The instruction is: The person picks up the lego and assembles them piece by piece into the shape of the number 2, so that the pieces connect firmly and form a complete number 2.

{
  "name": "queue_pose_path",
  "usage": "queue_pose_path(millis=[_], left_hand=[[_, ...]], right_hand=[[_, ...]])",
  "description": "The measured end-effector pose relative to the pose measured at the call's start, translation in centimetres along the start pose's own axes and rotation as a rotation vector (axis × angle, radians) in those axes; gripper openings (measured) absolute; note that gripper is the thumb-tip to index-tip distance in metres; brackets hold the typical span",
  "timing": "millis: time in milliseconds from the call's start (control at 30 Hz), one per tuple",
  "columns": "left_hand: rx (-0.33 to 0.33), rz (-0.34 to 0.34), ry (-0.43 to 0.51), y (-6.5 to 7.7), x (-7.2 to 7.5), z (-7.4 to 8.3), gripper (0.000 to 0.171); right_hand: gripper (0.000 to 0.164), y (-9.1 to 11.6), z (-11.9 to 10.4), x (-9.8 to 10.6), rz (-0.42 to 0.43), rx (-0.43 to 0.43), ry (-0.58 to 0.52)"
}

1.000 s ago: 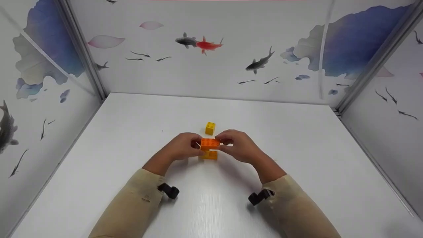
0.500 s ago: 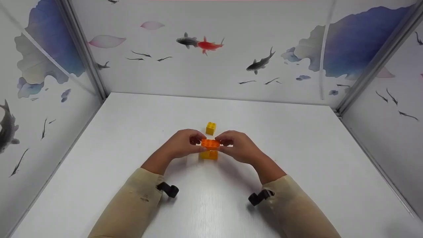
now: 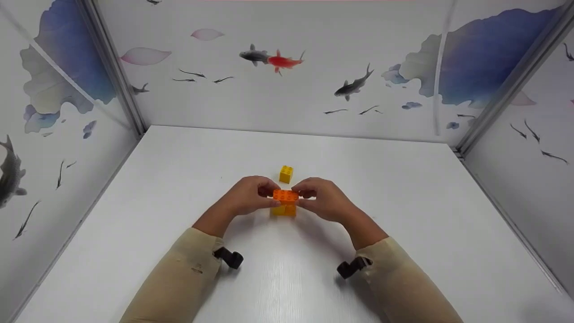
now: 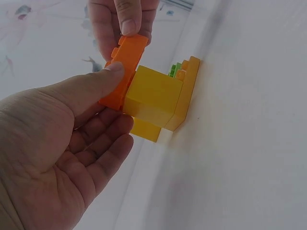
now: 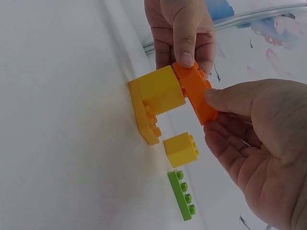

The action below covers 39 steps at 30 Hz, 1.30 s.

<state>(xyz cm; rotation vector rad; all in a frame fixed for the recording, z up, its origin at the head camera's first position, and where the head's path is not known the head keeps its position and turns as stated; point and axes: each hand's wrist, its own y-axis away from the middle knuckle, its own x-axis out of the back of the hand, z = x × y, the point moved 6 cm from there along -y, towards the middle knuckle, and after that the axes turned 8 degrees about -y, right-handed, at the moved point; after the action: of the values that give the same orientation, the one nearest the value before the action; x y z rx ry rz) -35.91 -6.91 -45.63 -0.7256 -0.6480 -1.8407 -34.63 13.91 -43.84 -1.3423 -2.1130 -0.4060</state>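
In the head view my left hand (image 3: 252,196) and right hand (image 3: 323,198) pinch opposite ends of an orange toy building brick (image 3: 285,196) between thumbs and fingers. Beneath its left part is a yellow brick (image 4: 152,97), fixed on a thin light-orange brick (image 5: 140,117) that lies on the table. The orange brick's right half overhangs the base's exposed studs. Seen from the right wrist, part of the yellow brick's studs shows at the joint, and the orange brick looks slightly tilted; whether it is fully seated I cannot tell.
Behind the stack, a loose yellow brick (image 3: 286,174) stands on the white table (image 3: 287,278). A thin green brick (image 5: 181,195) shows near it in the right wrist view. Printed walls (image 3: 287,98) enclose the table at the back and sides.
My left hand has moved from beside the lower yellow brick up to the orange brick's left end. The orange brick has shifted slightly down toward me. My right hand has hardly moved.
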Motion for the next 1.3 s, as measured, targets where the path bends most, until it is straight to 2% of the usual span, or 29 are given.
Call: queue_pose_path(millis=[333,700,967,1200,1300], left_hand=[[0.022,-0.005,0.02,-0.2,-0.1,-0.2,0.028],[0.014,-0.006,-0.011,-0.5,-0.2,0.0,0.027],[0.031,-0.014,0.001,-0.5,-0.4,-0.1,0.027],[-0.004,-0.013,-0.026,-0.5,-0.6,-0.3,0.028],[-0.02,-0.011,-0.033,-0.6,-0.5,-0.3,0.03]], right_hand=[[0.029,0.0,0.0,0.0,-0.002,-0.021,-0.012],[0.027,-0.3,0.4,0.2,-0.021,-0.076,-0.028],[0.03,-0.3,0.8,0.2,-0.022,-0.107,-0.045],[0.03,-0.7,1.2,0.3,-0.034,-0.101,-0.051],[0.034,-1.4,1.7,0.9,0.004,-0.134,-0.076]])
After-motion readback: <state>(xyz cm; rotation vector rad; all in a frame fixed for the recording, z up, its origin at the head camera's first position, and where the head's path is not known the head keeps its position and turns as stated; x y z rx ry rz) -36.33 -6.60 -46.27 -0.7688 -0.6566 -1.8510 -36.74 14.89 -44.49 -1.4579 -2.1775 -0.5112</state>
